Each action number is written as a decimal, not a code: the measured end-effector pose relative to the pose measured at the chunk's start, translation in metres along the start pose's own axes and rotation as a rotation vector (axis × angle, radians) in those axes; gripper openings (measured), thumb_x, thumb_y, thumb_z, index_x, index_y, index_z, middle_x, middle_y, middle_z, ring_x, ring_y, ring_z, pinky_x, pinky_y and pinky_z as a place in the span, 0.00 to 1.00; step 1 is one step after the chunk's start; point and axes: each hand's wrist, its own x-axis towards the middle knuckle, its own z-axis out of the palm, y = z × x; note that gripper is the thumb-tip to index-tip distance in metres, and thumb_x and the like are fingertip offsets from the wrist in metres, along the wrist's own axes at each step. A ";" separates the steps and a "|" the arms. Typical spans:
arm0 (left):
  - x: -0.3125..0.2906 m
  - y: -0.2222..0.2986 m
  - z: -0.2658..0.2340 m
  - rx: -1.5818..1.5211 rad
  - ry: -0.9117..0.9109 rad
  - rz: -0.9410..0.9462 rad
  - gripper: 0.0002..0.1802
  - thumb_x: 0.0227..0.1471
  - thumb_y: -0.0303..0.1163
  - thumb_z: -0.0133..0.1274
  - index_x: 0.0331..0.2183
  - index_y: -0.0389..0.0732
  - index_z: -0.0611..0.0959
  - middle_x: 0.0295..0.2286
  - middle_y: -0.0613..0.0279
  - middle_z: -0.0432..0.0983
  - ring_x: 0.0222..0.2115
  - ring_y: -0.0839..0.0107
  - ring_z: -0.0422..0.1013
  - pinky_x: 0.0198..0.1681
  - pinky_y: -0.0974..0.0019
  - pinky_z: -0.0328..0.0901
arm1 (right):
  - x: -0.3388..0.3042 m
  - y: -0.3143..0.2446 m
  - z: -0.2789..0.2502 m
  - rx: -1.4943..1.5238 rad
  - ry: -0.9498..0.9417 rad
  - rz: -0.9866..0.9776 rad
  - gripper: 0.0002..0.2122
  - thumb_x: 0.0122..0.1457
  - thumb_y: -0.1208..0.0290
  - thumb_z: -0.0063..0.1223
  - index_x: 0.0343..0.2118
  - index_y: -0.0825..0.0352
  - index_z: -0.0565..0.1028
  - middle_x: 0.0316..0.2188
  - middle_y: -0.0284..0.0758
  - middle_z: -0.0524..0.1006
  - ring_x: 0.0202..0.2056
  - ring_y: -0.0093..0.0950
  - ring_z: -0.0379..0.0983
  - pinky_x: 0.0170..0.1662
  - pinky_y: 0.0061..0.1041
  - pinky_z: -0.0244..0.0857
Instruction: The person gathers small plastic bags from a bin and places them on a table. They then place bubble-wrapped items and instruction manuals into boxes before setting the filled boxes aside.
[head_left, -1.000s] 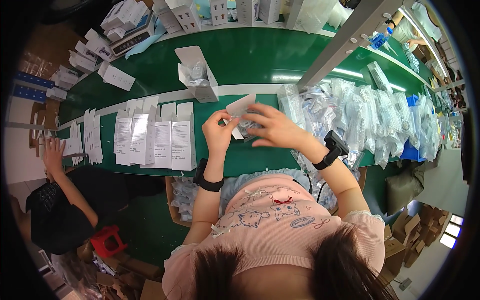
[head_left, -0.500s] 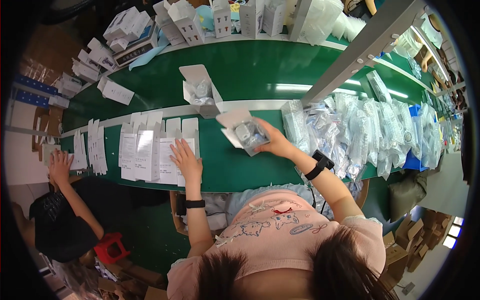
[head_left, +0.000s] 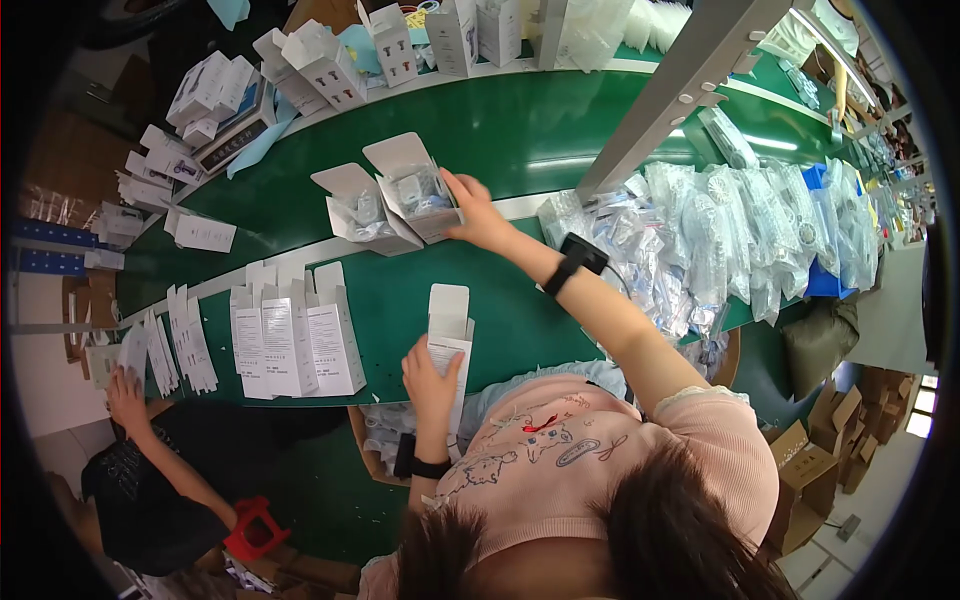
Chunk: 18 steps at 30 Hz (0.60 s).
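Observation:
My left hand [head_left: 430,385] is closed round an upright white carton [head_left: 449,315] with its top flap raised, near the front edge of the green bench. Farther off, my right hand [head_left: 480,212] grips the right side of an open white box [head_left: 427,226]. In that box sits a clear plastic bag [head_left: 415,192] with contents I cannot make out. A second open box [head_left: 350,190], also with a bagged item in it, stands against its left side. Both boxes stand by the pale ledge across the bench. Several more white cartons [head_left: 330,345] stand in a row to the left.
Bagged parts [head_left: 670,250] are heaped at the right, beside a slanting metal post [head_left: 660,115]. Flat cartons [head_left: 190,340] lie far left, near a co-worker's hand [head_left: 127,400]. Printed boxes [head_left: 325,70] line the back shelf. A red stool [head_left: 255,530] stands below.
My right hand has carried the bag-filled box forward and left, beside the other one. My left hand has taken a carton from the row and brought it right, toward me.

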 end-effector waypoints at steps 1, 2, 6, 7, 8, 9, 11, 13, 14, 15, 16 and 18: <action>0.014 -0.001 0.000 -0.003 -0.039 0.008 0.44 0.34 0.37 0.60 0.52 0.38 0.56 0.49 0.47 0.53 0.49 0.50 0.52 0.50 0.54 0.50 | -0.007 0.000 -0.010 -0.238 0.004 -0.005 0.38 0.33 0.75 0.60 0.52 0.62 0.56 0.45 0.42 0.62 0.44 0.40 0.61 0.49 0.30 0.57; 0.025 -0.002 -0.002 -0.005 -0.073 0.007 0.43 0.34 0.38 0.60 0.51 0.39 0.58 0.48 0.48 0.55 0.48 0.51 0.54 0.50 0.55 0.51 | -0.014 -0.001 -0.027 -0.375 -0.009 0.004 0.37 0.34 0.73 0.60 0.52 0.61 0.57 0.42 0.42 0.63 0.42 0.40 0.62 0.45 0.31 0.60; 0.038 -0.019 0.015 0.019 -0.111 0.125 0.41 0.33 0.39 0.61 0.49 0.39 0.62 0.46 0.50 0.58 0.46 0.53 0.57 0.48 0.60 0.54 | -0.060 0.014 -0.086 -0.693 -0.055 0.167 0.34 0.39 0.67 0.58 0.53 0.56 0.57 0.36 0.44 0.65 0.38 0.42 0.64 0.39 0.35 0.63; 0.039 -0.024 0.021 0.031 -0.116 0.186 0.40 0.33 0.38 0.62 0.48 0.39 0.63 0.46 0.50 0.59 0.45 0.54 0.57 0.47 0.62 0.55 | -0.071 0.015 -0.093 -0.760 -0.149 0.315 0.34 0.39 0.66 0.57 0.53 0.55 0.56 0.35 0.46 0.65 0.37 0.42 0.65 0.38 0.35 0.64; 0.044 -0.020 0.018 0.029 -0.121 0.195 0.40 0.33 0.38 0.62 0.48 0.39 0.63 0.46 0.50 0.59 0.45 0.54 0.57 0.47 0.62 0.55 | -0.079 0.016 -0.100 -0.828 -0.235 0.476 0.35 0.39 0.65 0.57 0.54 0.53 0.55 0.34 0.47 0.66 0.36 0.43 0.66 0.36 0.35 0.65; 0.050 -0.017 0.014 -0.226 -0.185 0.172 0.41 0.31 0.37 0.62 0.48 0.40 0.63 0.46 0.51 0.58 0.46 0.54 0.57 0.48 0.62 0.55 | -0.085 0.019 -0.099 -0.831 -0.231 0.482 0.35 0.39 0.65 0.57 0.54 0.53 0.55 0.34 0.47 0.66 0.36 0.43 0.66 0.36 0.35 0.65; 0.060 -0.008 0.000 -0.731 -0.308 0.113 0.42 0.29 0.36 0.64 0.48 0.41 0.62 0.47 0.51 0.58 0.46 0.53 0.57 0.48 0.62 0.55 | -0.097 0.034 -0.088 -0.757 -0.210 0.489 0.36 0.37 0.67 0.58 0.53 0.54 0.56 0.32 0.48 0.65 0.36 0.46 0.64 0.35 0.36 0.65; 0.065 0.019 -0.021 -0.656 -0.230 0.217 0.44 0.28 0.35 0.65 0.48 0.41 0.61 0.47 0.51 0.57 0.46 0.53 0.57 0.48 0.61 0.55 | -0.099 0.036 -0.083 -0.716 -0.201 0.489 0.36 0.35 0.69 0.59 0.52 0.54 0.57 0.32 0.48 0.65 0.37 0.48 0.64 0.34 0.36 0.66; 0.067 0.036 -0.032 -0.582 -0.155 0.320 0.45 0.26 0.34 0.65 0.48 0.42 0.61 0.47 0.50 0.57 0.47 0.53 0.57 0.48 0.60 0.55 | -0.097 0.036 -0.085 -0.621 -0.239 0.482 0.36 0.36 0.69 0.58 0.53 0.54 0.56 0.33 0.49 0.65 0.37 0.48 0.64 0.36 0.36 0.65; 0.067 0.048 -0.037 -0.506 -0.076 0.417 0.46 0.25 0.33 0.66 0.48 0.43 0.60 0.47 0.50 0.57 0.47 0.53 0.56 0.48 0.60 0.55 | -0.096 0.036 -0.088 -0.526 -0.281 0.471 0.37 0.36 0.69 0.57 0.54 0.54 0.54 0.34 0.50 0.66 0.38 0.47 0.65 0.38 0.35 0.64; 0.068 0.056 -0.037 -0.504 -0.072 0.413 0.46 0.25 0.33 0.66 0.48 0.43 0.60 0.47 0.50 0.57 0.47 0.53 0.56 0.48 0.60 0.55 | -0.094 0.035 -0.092 -0.430 -0.322 0.456 0.38 0.37 0.69 0.57 0.55 0.55 0.52 0.36 0.51 0.66 0.38 0.46 0.65 0.40 0.35 0.63; 0.071 0.072 -0.035 -0.445 0.027 0.464 0.43 0.24 0.33 0.66 0.44 0.43 0.61 0.47 0.48 0.56 0.48 0.52 0.55 0.48 0.59 0.55 | -0.092 0.034 -0.107 -0.345 -0.200 0.314 0.37 0.36 0.70 0.57 0.54 0.57 0.53 0.36 0.50 0.65 0.39 0.45 0.65 0.41 0.35 0.62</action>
